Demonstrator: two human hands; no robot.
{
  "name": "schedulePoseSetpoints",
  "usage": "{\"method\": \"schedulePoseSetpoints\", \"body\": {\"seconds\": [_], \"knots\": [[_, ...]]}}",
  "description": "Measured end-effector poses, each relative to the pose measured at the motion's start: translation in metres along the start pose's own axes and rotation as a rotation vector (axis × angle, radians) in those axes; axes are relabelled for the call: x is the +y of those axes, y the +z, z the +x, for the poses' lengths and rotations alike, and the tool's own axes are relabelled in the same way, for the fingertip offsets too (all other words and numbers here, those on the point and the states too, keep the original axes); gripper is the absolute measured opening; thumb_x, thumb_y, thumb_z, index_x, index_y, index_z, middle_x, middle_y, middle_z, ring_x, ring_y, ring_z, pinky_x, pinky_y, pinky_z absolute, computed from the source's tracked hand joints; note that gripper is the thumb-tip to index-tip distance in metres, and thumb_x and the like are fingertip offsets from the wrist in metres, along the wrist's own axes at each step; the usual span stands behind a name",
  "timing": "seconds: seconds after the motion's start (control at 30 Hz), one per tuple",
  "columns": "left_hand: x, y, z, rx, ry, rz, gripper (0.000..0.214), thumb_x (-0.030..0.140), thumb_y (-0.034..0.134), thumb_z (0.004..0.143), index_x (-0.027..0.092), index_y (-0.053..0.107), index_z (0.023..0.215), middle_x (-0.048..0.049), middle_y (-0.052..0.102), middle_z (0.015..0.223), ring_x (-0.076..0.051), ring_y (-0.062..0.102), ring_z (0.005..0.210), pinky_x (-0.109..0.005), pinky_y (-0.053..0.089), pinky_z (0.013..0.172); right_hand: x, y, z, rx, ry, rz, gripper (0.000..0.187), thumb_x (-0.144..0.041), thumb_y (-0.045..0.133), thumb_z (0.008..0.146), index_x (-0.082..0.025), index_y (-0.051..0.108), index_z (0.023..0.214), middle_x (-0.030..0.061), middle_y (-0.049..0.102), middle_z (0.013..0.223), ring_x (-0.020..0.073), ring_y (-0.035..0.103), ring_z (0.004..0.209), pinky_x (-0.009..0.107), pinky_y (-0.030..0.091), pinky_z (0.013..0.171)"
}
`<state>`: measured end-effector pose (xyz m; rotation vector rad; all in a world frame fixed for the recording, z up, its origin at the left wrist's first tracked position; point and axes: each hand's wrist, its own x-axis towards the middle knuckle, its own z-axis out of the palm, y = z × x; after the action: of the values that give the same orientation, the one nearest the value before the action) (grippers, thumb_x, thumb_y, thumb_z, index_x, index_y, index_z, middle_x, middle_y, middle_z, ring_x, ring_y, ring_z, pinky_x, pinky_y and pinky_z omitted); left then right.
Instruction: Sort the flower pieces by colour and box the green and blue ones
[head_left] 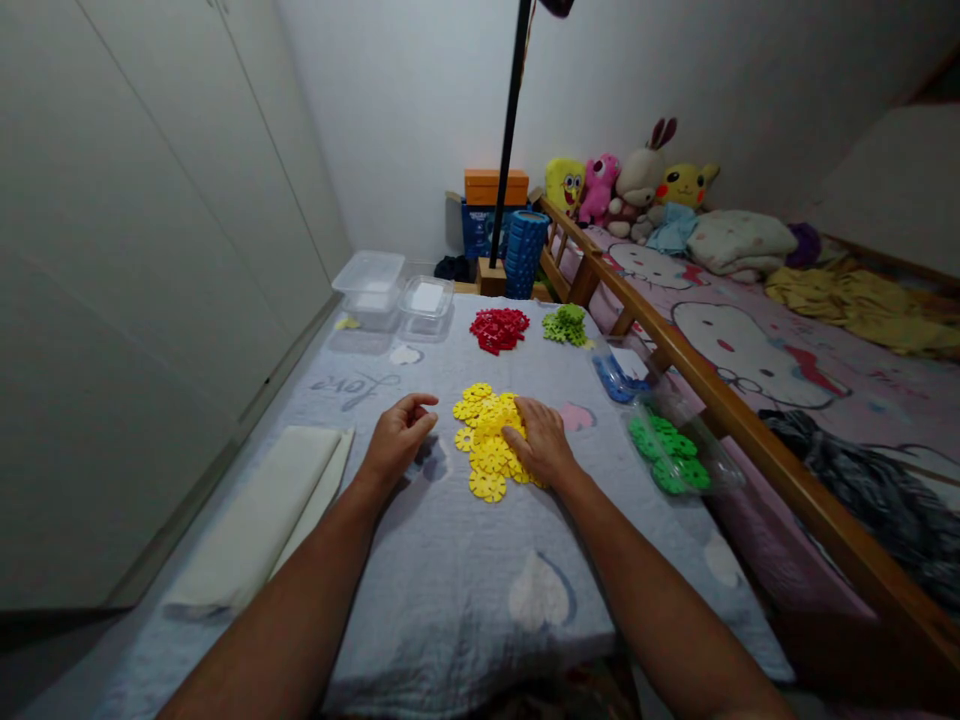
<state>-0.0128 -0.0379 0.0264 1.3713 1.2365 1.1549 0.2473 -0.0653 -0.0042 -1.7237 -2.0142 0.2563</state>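
A heap of flat yellow snowflake-disc building pieces (491, 455) with notched rims lies in the middle of the cloth-covered table. My right hand (545, 440) rests on the right side of this heap, thumb and fingers apart and touching the discs; its fingertips partly cover them. To the left of the heap, my left hand (401, 435) hovers just over the cloth, fingers loosely curved, a gap between thumb and forefinger, nothing held. Behind the yellow discs sit a pile of red pieces (499, 329) and a smaller pile of light green pieces (566, 325).
Clear plastic boxes (371, 285) stand at the back left. On the right edge are a tub with green discs (671, 455) and another with blue pieces (621, 378). Folded cream cloth (259, 510) lies at left. A wooden bed rail (720, 430) borders the right side.
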Motion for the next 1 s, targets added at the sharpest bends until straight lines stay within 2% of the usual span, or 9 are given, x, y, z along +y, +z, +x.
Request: {"method": "schedulePoseSetpoints", "body": {"seconds": [0.1, 0.17, 0.27, 0.37, 0.47, 0.63, 0.77, 0.87, 1.0], "knots": [[0.000, -0.001, 0.001, 0.007, 0.005, -0.001, 0.037, 0.042, 0.072, 0.074, 0.017, 0.071, 0.101, 0.0056, 0.050, 0.065, -0.011, 0.045, 0.056, -0.024, 0.033, 0.053, 0.005, -0.001, 0.002, 0.051, -0.008, 0.021, 0.050, -0.037, 0.053, 0.099, -0.015, 0.058, 0.144, 0.0170, 0.062, 0.147, 0.0300, 0.053, 0.137, 0.048, 0.037, 0.117], [0.000, -0.001, 0.001, 0.012, 0.009, 0.002, 0.036, 0.042, 0.072, 0.074, 0.017, 0.071, 0.100, 0.0055, 0.050, 0.065, -0.011, 0.045, 0.056, -0.023, 0.033, 0.053, 0.014, -0.006, 0.005, 0.139, -0.004, 0.015, 0.046, -0.036, 0.052, 0.099, -0.015, 0.062, 0.139, 0.0174, 0.064, 0.144, 0.0303, 0.054, 0.136, 0.049, 0.036, 0.117], [-0.001, -0.002, 0.001, 0.015, 0.009, 0.007, 0.035, 0.041, 0.071, 0.074, 0.017, 0.071, 0.100, 0.0053, 0.051, 0.066, -0.011, 0.046, 0.056, -0.023, 0.035, 0.053, 0.033, -0.017, 0.011, 0.313, 0.056, -0.031, 0.043, -0.038, 0.052, 0.098, -0.014, 0.067, 0.131, 0.0194, 0.064, 0.142, 0.0332, 0.053, 0.135, 0.052, 0.034, 0.118], [-0.002, -0.003, 0.000, 0.013, -0.001, 0.006, 0.035, 0.040, 0.071, 0.075, 0.018, 0.070, 0.101, 0.0056, 0.050, 0.066, -0.011, 0.045, 0.056, -0.024, 0.035, 0.052, 0.050, -0.022, 0.015, 0.370, 0.123, -0.040, 0.042, -0.038, 0.051, 0.098, -0.013, 0.070, 0.125, 0.0204, 0.067, 0.136, 0.0338, 0.056, 0.130, 0.052, 0.038, 0.116], [-0.001, -0.002, 0.000, 0.008, -0.002, 0.023, 0.035, 0.041, 0.069, 0.076, 0.018, 0.070, 0.102, 0.0059, 0.049, 0.066, -0.011, 0.045, 0.056, -0.024, 0.035, 0.052, 0.055, -0.019, 0.015, 0.314, 0.124, -0.009, 0.044, -0.039, 0.048, 0.099, -0.012, 0.069, 0.126, 0.0206, 0.069, 0.133, 0.0323, 0.059, 0.127, 0.049, 0.043, 0.114], [-0.003, -0.002, 0.000, 0.013, 0.064, 0.151, 0.034, 0.042, 0.065, 0.081, 0.018, 0.070, 0.105, 0.0041, 0.052, 0.070, -0.013, 0.050, 0.060, -0.027, 0.043, 0.059, 0.040, -0.006, 0.013, 0.134, 0.060, 0.001, 0.053, -0.045, 0.045, 0.102, -0.014, 0.060, 0.143, 0.0195, 0.063, 0.146, 0.0319, 0.055, 0.136, 0.051, 0.040, 0.117], [-0.010, -0.003, 0.003, 0.030, 0.229, 0.356, 0.035, 0.044, 0.064, 0.083, 0.020, 0.071, 0.107, -0.0063, 0.068, 0.100, -0.022, 0.065, 0.090, -0.040, 0.056, 0.087, 0.022, -0.003, 0.009, 0.010, 0.010, -0.039, 0.056, -0.046, 0.044, 0.104, -0.017, 0.053, 0.151, 0.0176, 0.058, 0.153, 0.0306, 0.050, 0.143, 0.053, 0.033, 0.121], [-0.016, -0.002, 0.004, -0.037, 0.316, 0.487, 0.039, 0.045, 0.066, 0.084, 0.022, 0.071, 0.115, -0.0103, 0.070, 0.121, -0.029, 0.064, 0.116, -0.050, 0.051, 0.108, 0.012, -0.003, 0.006, -0.061, -0.023, -0.074, 0.057, -0.045, 0.044, 0.105, -0.018, 0.048, 0.155, 0.0167, 0.054, 0.157, 0.0292, 0.045, 0.147, 0.053, 0.030, 0.123], [-0.023, 0.002, 0.003, -0.117, 0.337, 0.607, 0.050, 0.047, 0.069, 0.086, 0.023, 0.067, 0.130, -0.0117, 0.066, 0.139, -0.031, 0.059, 0.131, -0.053, 0.045, 0.117, 0.004, -0.003, 0.003, -0.118, -0.016, -0.147, 0.060, -0.047, 0.044, 0.105, -0.019, 0.044, 0.159, 0.0169, 0.046, 0.164, 0.0299, 0.038, 0.153, 0.055, 0.024, 0.125]]}}
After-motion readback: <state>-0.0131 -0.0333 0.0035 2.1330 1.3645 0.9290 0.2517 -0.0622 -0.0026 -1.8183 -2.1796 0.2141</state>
